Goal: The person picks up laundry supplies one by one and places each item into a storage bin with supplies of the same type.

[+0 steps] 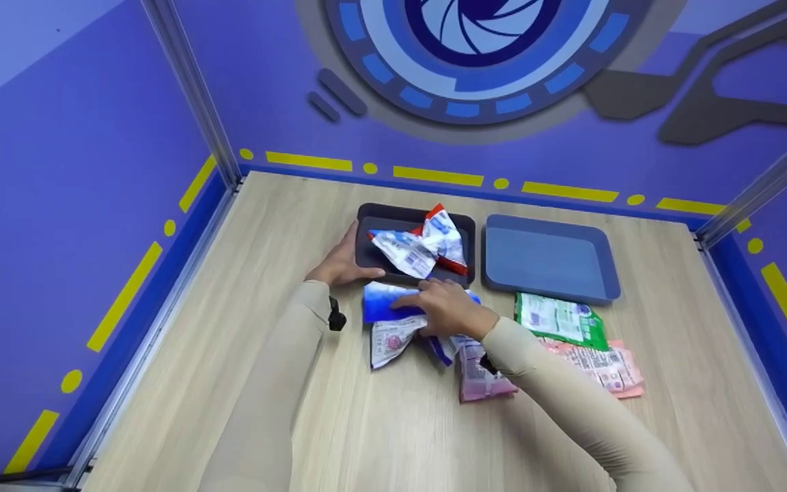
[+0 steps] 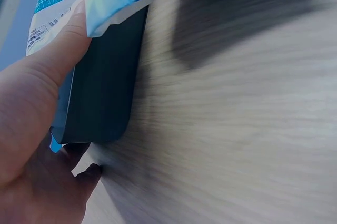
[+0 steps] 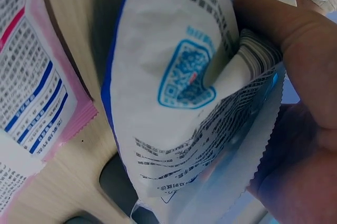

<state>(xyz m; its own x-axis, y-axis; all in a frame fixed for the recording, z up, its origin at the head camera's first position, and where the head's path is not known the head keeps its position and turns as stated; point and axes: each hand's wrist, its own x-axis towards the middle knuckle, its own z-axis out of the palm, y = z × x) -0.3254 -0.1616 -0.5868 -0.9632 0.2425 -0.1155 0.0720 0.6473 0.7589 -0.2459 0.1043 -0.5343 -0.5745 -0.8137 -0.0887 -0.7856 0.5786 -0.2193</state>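
Head view, trays: two; black tray [image 1: 388,220] left, blue-grey tray [image 1: 547,263] right.
Head view, packets: two red-edged packets [image 1: 404,254] crossed in the black tray; one green packet [image 1: 561,320] partly over one of two pink packets [image 1: 615,372]; blue packet [image 1: 381,302] just in front of the black tray, exact count under the hand unclear.
Left hand [image 1: 344,265]: clamped on the black tray's near left corner.
Right hand [image 1: 449,307]: back up, gripping the blue packet.
Right sleeve [image 1: 564,389]: hides part of the pink packets.
Left wrist view: thumb over tray rim; blue packet blocks part of the tray.
Right wrist view: thumb creases the blue packet, fingertips hidden.
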